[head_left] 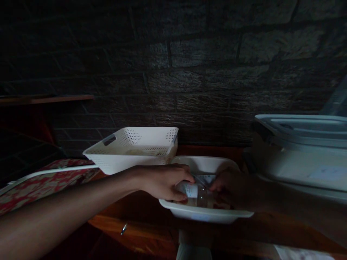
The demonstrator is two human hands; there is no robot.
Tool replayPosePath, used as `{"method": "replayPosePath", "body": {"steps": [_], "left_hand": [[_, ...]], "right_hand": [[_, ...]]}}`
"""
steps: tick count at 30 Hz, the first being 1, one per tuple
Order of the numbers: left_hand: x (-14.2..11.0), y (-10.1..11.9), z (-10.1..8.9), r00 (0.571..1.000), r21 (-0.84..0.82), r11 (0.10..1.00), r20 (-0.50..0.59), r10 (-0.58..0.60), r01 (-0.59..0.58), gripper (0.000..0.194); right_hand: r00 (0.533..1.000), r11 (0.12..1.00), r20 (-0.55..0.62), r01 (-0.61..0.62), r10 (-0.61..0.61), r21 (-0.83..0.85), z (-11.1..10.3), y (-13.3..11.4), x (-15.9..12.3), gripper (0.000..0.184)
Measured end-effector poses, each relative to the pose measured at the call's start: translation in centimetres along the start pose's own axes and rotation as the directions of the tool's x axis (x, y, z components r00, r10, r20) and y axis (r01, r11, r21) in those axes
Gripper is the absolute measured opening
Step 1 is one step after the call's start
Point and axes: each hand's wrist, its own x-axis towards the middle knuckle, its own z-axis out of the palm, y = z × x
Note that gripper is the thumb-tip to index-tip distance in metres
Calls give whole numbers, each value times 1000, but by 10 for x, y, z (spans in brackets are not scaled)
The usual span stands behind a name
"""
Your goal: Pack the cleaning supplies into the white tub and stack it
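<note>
A white plastic tub [206,215] stands on the wooden table, and both my hands reach into it. My left hand [168,182] curls its thumb and fingers round the left side of a clear plastic container [201,198]. A printed white label [192,190] shows on that container beside my fingers. My right hand [230,186] is bent at the container's right side, its fingers drawn together in shadow. What lies between those fingers is too dark to make out. The rest of the tub's contents is partly hidden by my hands.
Left of the tub sits a white perforated basket [108,162], close to its rim. A large lidded storage box [292,155] stands at the right. Behind is a dark brick wall [187,79]. Red-and-white patterned cloth [62,180] lies at the left, and a small shiny object [124,229] is at the table's front.
</note>
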Motion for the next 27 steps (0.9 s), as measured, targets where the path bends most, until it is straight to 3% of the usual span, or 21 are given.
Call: {"method": "replayPosePath", "body": {"steps": [6,10,12,15,16,18,20,23,27], "left_hand": [[0,3,2,998,-27,1000,-58,10,-12,38],[-8,8,4,982,-37,999,-190,15,-22,37],[-18,9,9,929,-39,999,-370,-16,2,34],[-33,5,25,768,-83,994,-631,-103,66,36],[-37,1,32,720,-110,990,-680,-138,87,37],[-41,-8,46,666,-158,981,-720,-195,115,41],[-39,-17,59,660,-194,972,-714,-235,135,45],[-32,-27,73,685,-239,957,-671,-284,162,50],[-26,-33,86,695,-242,952,-652,-304,189,53]], "right_hand": [[997,998,35,-62,62,0,3,0,1,24],[994,995,-114,-9,-3,-101,-12,-10,-8,26],[960,991,-279,0,-37,-133,-20,-15,-18,34],[867,995,-497,-46,-3,-87,-20,-18,-36,42],[837,996,-546,-69,28,-54,-17,-18,-41,45],[802,995,-592,-103,82,-1,-7,-16,-46,48],[796,993,-598,-116,90,-4,4,-12,-48,51],[795,984,-605,-136,40,-113,20,0,-50,58],[838,940,-527,-56,-139,-337,41,26,-67,86]]}}
